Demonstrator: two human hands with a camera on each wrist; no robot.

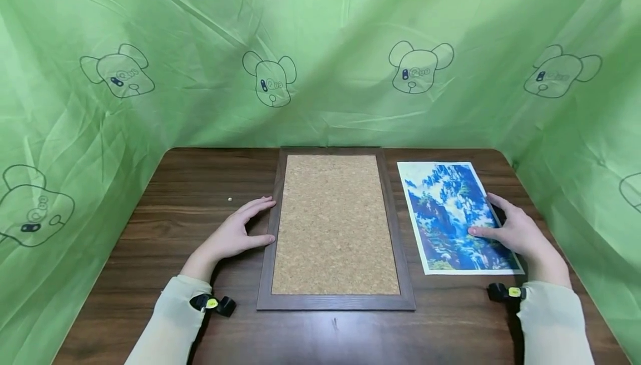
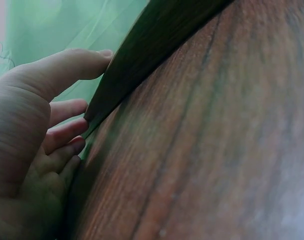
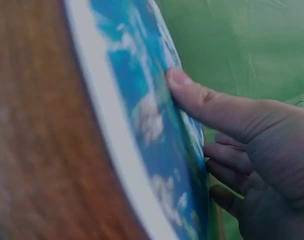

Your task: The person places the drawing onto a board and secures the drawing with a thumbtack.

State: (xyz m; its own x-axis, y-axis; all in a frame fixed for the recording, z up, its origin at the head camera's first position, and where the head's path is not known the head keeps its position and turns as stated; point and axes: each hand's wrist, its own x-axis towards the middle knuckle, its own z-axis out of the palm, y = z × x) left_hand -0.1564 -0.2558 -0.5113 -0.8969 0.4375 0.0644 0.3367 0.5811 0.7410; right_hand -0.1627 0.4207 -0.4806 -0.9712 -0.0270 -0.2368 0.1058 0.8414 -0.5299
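A cork board (image 1: pixel 334 226) in a dark grey-brown wooden frame (image 1: pixel 336 302) lies upright before me in the middle of the table. My left hand (image 1: pixel 235 234) touches the frame's left side, its thumb and fingers spread apart and fairly straight. To the right lies a blue landscape picture (image 1: pixel 450 215) with a white border. The right hand (image 1: pixel 521 234) rests at the picture's right edge. In the right wrist view its thumb (image 3: pixel 212 102) lies on the printed face, and the other fingers (image 3: pixel 229 157) meet the edge. What is beneath the picture is hidden.
A tiny pale bead-like thing (image 1: pixel 230 199) lies on the brown wood-grain table (image 1: pixel 200 176), left of the frame. Green cloth (image 1: pixel 325 75) with bear-head outlines hangs around the back and sides. A small black device sits at each wrist.
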